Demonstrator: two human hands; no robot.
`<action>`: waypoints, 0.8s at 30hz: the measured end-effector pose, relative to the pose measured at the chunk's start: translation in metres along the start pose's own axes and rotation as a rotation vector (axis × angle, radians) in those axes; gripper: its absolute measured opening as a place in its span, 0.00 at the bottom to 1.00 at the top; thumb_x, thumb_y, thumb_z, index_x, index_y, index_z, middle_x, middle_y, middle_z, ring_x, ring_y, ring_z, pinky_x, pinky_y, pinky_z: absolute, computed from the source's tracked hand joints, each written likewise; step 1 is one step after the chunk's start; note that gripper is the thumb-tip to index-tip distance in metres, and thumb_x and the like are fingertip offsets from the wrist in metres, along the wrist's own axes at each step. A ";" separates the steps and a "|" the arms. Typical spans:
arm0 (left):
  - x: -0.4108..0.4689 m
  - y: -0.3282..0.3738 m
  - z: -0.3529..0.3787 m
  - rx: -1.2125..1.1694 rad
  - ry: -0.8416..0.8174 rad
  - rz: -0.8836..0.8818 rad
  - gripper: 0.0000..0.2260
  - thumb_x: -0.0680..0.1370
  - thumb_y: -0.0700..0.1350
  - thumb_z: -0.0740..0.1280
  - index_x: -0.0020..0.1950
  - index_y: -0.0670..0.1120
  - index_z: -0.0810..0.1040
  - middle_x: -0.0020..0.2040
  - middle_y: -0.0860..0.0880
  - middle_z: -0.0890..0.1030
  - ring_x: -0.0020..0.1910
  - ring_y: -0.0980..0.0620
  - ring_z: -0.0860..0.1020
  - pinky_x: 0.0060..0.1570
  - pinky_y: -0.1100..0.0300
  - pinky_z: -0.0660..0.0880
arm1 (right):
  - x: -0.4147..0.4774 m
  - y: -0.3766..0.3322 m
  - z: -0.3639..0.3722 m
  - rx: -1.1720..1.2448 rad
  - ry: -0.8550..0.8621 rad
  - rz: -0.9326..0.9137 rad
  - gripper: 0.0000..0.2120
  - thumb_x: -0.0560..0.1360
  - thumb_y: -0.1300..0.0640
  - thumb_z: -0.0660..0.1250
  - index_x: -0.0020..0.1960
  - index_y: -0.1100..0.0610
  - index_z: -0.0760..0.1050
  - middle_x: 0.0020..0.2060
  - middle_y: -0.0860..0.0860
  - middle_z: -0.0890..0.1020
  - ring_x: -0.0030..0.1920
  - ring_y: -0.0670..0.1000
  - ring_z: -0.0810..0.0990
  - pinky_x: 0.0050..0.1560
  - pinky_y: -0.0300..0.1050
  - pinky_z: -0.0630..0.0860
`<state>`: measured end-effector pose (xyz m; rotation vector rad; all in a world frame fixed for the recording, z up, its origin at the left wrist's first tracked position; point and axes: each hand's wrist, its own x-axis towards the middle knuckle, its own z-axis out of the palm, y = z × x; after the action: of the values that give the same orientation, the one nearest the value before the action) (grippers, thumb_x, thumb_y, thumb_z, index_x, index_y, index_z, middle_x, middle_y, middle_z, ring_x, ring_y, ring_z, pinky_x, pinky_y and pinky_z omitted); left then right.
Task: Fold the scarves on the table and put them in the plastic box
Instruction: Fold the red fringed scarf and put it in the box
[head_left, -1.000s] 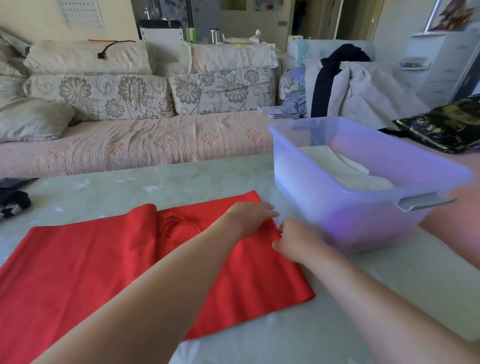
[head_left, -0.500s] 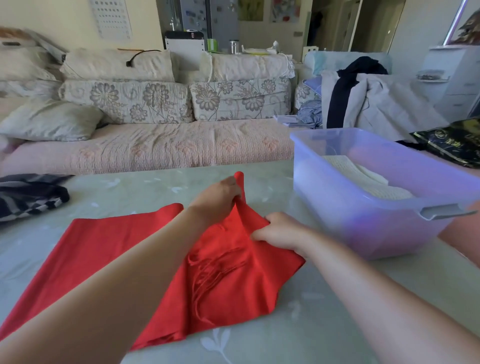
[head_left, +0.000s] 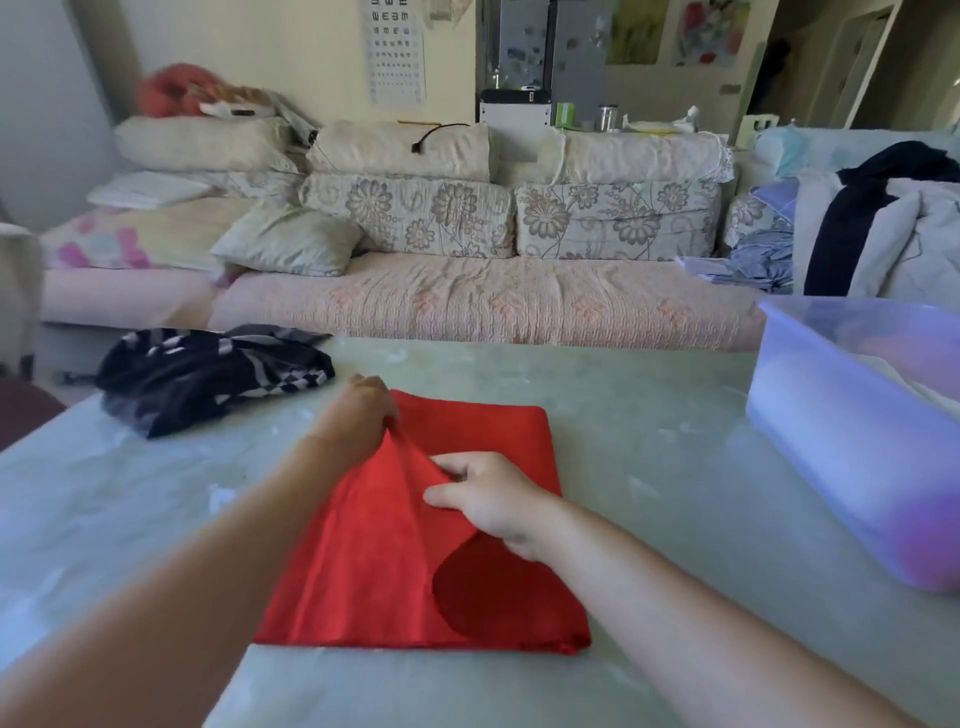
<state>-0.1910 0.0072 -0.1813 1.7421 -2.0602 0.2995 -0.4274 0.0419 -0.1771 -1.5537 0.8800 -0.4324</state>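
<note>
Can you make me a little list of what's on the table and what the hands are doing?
red scarf: folded over, mid table
left hand: pinches its lifted edge, far end
right hand: pinches the same edge, nearer
striped scarf: bunched, far left
box: right side, pale cloth inside

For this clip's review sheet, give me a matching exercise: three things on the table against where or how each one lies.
Things: 1 red scarf; 2 striped scarf; 3 plastic box.
States: A stands at the right side of the table; B lies crumpled at the far left; C lies partly folded in the middle, held by the left hand and the right hand.
Pairs: 1-C; 2-B; 3-A.
</note>
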 end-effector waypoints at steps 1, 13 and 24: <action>-0.013 -0.010 0.005 0.039 -0.092 -0.068 0.18 0.64 0.31 0.68 0.40 0.53 0.85 0.44 0.50 0.84 0.47 0.47 0.81 0.51 0.53 0.74 | 0.002 0.004 0.010 -0.021 -0.011 0.000 0.12 0.75 0.55 0.69 0.56 0.52 0.84 0.51 0.49 0.86 0.50 0.50 0.84 0.54 0.47 0.81; -0.060 0.006 0.018 -0.080 -0.490 -0.431 0.23 0.76 0.41 0.59 0.69 0.58 0.74 0.65 0.51 0.71 0.66 0.46 0.71 0.65 0.55 0.68 | -0.008 0.071 0.024 -1.122 0.191 -0.028 0.27 0.82 0.37 0.45 0.80 0.40 0.50 0.81 0.52 0.47 0.81 0.53 0.45 0.79 0.52 0.42; -0.055 0.089 -0.009 -0.210 -0.782 -0.234 0.14 0.73 0.54 0.62 0.44 0.44 0.78 0.43 0.48 0.81 0.46 0.47 0.79 0.49 0.51 0.78 | -0.001 0.061 -0.135 -1.642 0.167 0.148 0.26 0.82 0.38 0.49 0.79 0.37 0.51 0.81 0.55 0.51 0.81 0.55 0.46 0.78 0.60 0.40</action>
<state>-0.2692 0.0765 -0.1892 2.1399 -2.2064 -0.7571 -0.5422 -0.0463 -0.2093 -2.8772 1.6192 0.4744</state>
